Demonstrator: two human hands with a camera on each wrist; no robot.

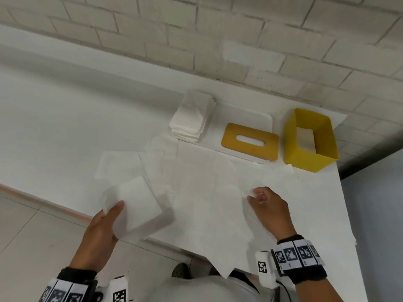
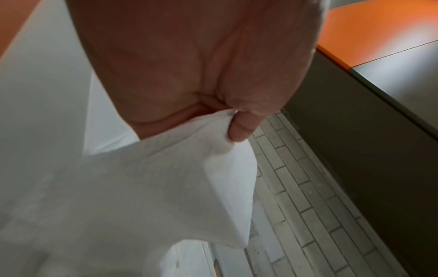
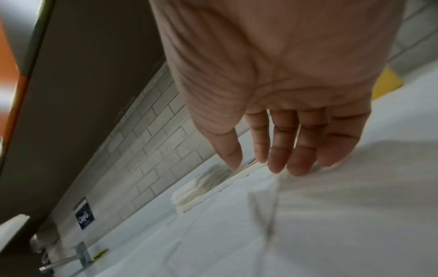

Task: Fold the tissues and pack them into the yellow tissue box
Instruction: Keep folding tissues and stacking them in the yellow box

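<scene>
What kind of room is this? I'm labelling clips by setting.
Probably a plain workroom or staging area, not a home: a bare white table against a painted brick wall, with a yellow tissue box, its lid and stacked tissues.

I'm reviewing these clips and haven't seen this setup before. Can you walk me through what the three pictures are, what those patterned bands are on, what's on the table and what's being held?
No machine here: a person works with bare hands, wearing patterned wristbands and small cameras. The wide picture comes from a head camera looking down; the other two look along each palm from the wrists. On the white table lie a stack of folded tissues, a yellow lid with a slot, the open yellow tissue box and loose unfolded tissues. The left hand holds a folded tissue, thumb on top. The right hand hovers over the loose sheets with relaxed fingers, holding nothing.
</scene>
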